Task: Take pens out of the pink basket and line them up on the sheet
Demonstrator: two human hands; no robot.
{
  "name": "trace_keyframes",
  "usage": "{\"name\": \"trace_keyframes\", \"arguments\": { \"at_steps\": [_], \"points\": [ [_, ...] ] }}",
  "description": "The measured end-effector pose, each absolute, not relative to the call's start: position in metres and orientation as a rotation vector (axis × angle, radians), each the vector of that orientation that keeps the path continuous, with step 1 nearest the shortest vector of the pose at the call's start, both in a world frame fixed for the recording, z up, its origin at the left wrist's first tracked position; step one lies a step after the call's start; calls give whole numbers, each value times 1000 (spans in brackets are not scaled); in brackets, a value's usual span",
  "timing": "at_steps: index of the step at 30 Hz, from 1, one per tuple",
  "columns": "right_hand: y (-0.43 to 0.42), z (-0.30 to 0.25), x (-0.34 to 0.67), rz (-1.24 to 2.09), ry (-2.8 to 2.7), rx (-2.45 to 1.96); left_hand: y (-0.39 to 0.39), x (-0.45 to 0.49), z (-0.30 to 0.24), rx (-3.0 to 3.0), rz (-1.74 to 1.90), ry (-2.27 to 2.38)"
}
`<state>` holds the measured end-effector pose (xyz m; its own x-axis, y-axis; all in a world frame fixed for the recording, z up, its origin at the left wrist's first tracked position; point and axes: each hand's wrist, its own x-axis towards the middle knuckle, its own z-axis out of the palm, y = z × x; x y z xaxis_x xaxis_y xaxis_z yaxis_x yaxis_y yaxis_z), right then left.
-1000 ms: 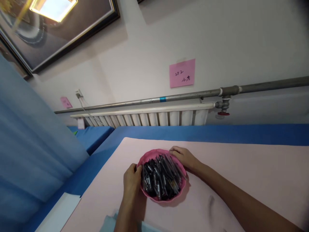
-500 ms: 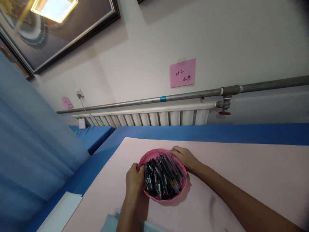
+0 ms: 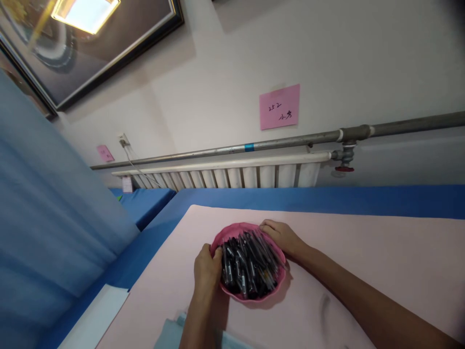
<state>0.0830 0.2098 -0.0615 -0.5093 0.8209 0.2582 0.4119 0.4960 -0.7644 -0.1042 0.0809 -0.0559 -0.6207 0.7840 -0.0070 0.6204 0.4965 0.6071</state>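
A pink bowl [image 3: 271, 292] with a wavy rim rests on the pink sheet, filled with many slim black items [image 3: 241, 266] in clear wrappers, pen-like in shape. My left hand [image 3: 208, 266] grips the bowl's left side, its thumb over the rim. At the far right of the rim, my right hand [image 3: 281, 235] is closed on the edge, its fingertips partly hidden. Near my left forearm lies folded light-blue cloth [image 3: 169, 334], partly covered by the arm.
The pink sheet [image 3: 381, 261] covers a blue padded surface [image 3: 327, 198]. A white board or paper [image 3: 96, 315] lies at the lower left, beside a blue curtain [image 3: 54, 203]. Behind stand a white radiator [image 3: 250, 177], a metal pipe [image 3: 290, 143] and a valve [image 3: 345, 168].
The whole view has shifted slightly, so everything appears a little further right. Both hands keep their hold on the bowl, with no clear movement of it on the sheet.
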Motion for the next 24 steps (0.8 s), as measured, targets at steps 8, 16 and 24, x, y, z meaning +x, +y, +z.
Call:
{"name": "trace_keyframes", "arguments": {
  "at_steps": [8, 16, 24],
  "points": [
    [209, -60, 83, 858, -2170, -953, 80, -103, -55, 1194, 820, 2453],
    [210, -64, 84, 832, -2188, -909, 80, -103, -55, 1184, 828, 2456],
    [211, -65, 84, 800, -2200, -936, 80, -101, -54, 1191, 802, 2462]
  ]
}}
